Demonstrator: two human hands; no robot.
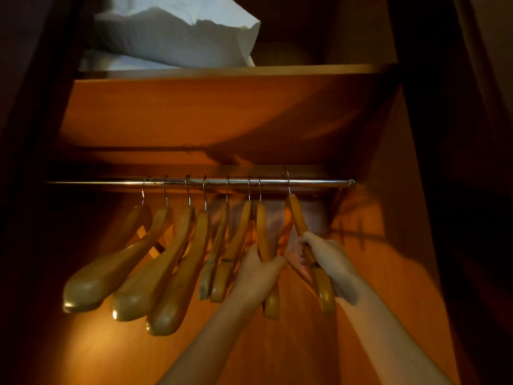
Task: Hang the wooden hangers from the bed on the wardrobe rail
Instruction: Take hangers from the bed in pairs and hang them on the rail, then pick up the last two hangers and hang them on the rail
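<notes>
Right of hangers (308,245), bare rail (319,182).

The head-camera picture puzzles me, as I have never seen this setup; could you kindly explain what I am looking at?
There is no machine here: a person wears a camera on the head, looking up into a wardrobe. A metal rail carries eight wooden hangers by their hooks. The left hand grips the seventh hanger; the right hand has its fingers closed around the eighth hanger, tilted, its hook over the rail. On the shelf above lie white pillows.
</notes>
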